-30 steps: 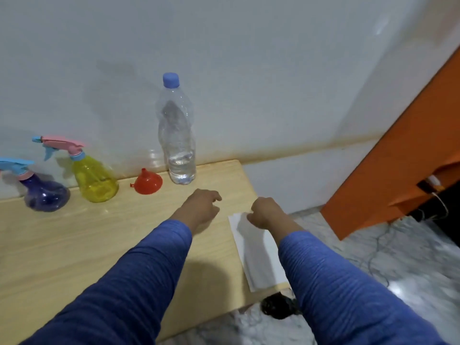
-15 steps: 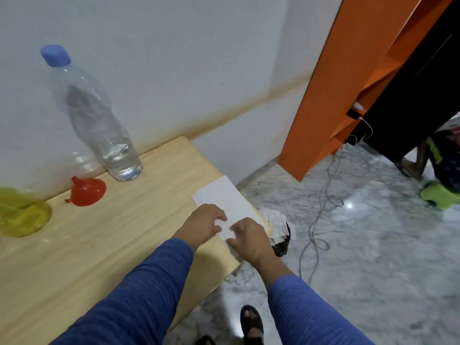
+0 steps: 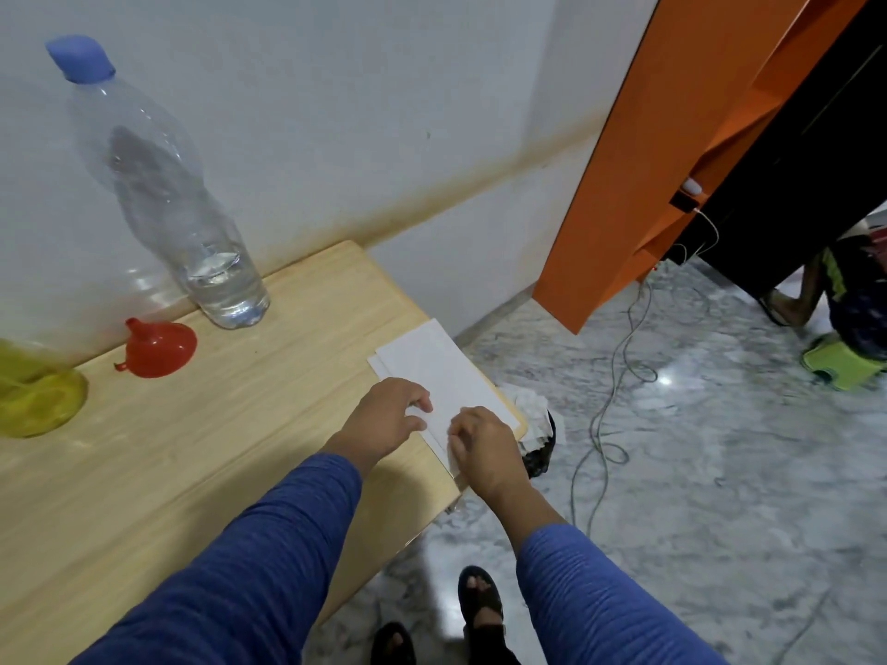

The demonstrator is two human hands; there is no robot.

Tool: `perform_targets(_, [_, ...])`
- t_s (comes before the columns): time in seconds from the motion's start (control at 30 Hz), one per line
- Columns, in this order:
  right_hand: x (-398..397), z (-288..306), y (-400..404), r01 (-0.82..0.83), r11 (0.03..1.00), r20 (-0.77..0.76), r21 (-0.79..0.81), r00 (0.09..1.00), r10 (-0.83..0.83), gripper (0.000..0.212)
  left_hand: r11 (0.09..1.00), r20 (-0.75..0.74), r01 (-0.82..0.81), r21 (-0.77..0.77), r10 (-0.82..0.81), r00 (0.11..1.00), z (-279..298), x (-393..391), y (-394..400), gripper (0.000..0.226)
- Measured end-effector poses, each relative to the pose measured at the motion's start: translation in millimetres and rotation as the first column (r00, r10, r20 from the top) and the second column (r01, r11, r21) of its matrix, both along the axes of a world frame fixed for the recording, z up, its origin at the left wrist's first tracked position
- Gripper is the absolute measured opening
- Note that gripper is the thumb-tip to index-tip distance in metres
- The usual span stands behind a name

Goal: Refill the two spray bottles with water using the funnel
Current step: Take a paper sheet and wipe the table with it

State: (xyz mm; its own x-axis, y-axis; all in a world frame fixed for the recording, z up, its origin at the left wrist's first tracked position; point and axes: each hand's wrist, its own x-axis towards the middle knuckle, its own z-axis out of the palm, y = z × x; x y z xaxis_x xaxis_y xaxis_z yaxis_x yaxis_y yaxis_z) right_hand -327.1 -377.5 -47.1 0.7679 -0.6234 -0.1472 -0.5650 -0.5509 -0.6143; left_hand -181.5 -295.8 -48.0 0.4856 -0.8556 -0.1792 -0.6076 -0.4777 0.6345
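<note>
Hands: both of yours are on the white paper (image 3: 441, 371) at the desk's right end, not on any bottle.
Left hand (image 3: 384, 417): it lies on the paper's near left edge with fingers bent over it; whether it pinches a sheet or only pins the stack, I cannot tell.
Right hand (image 3: 482, 446): fingers curled at the paper's near right corner, right at the desk edge, and it looks like you're gripping that corner, though the fingertips are hidden under the knuckles.
Paper: more than one sheet, slightly fanned, lying along the right edge of the desk (image 3: 230, 453); my read is you're squaring it or shifting it before any water gets poured close by.
Water bottle (image 3: 163, 194): upright at the back against the wall, blue cap on, only a little water in the bottom, so there is not much to share between two refills.
Funnel (image 3: 158, 348): red, mouth down, spout up, just in front of the water bottle and apart from it; parked there it can't roll, and it's an easy reach for your left hand.
Yellow spray bottle (image 3: 36, 391): only its lower body shows at the left edge of the view; its top is out of frame.
Second spray bottle: not in view.
Bin (image 3: 535, 424): on the floor just below the desk's right corner, stuffed with crumpled white paper.
Stage: judging by the capped water bottle and untouched funnel, no pouring is under way.
Risk: the paper sits at the desk edge and could slide off.
</note>
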Motion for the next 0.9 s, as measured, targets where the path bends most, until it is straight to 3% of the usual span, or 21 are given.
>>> perform_targets(0.23, [-2, -4, 1, -0.021, 1.000, -0.010, 0.017, 1.000, 0.021, 0.025, 1.000, 0.044, -0.009, -0.008, 0.009, 0.999, -2, -2, -1, 0.004])
perform_targets(0.37, [-2, -2, 2, -0.008, 1.000, 0.016, -0.016, 1.000, 0.008, 0.013, 1.000, 0.036, -0.007, -0.015, 0.007, 0.999, -1, -1, -2, 0.006])
perform_targets(0.63, [-2, -9, 2, 0.008, 1.000, 0.087, -0.013, 0.996, -0.007, 0.012, 0.999, 0.024, 0.015, -0.029, -0.014, 1.000, -4, 0, 1, 0.006])
perform_targets(0.77, [-8, -14, 3, -0.024, 0.999, 0.075, 0.030, 0.997, 0.022, 0.030, 0.999, 0.060, -0.013, -0.035, 0.015, 0.998, -7, -2, -1, 0.005])
perform_targets(0.9, [-8, -18, 5, 0.012, 1.000, 0.110, -0.021, 0.994, -0.010, 0.017, 0.997, 0.047, -0.006, -0.076, 0.009, 0.999, -8, -2, 0, 0.006])
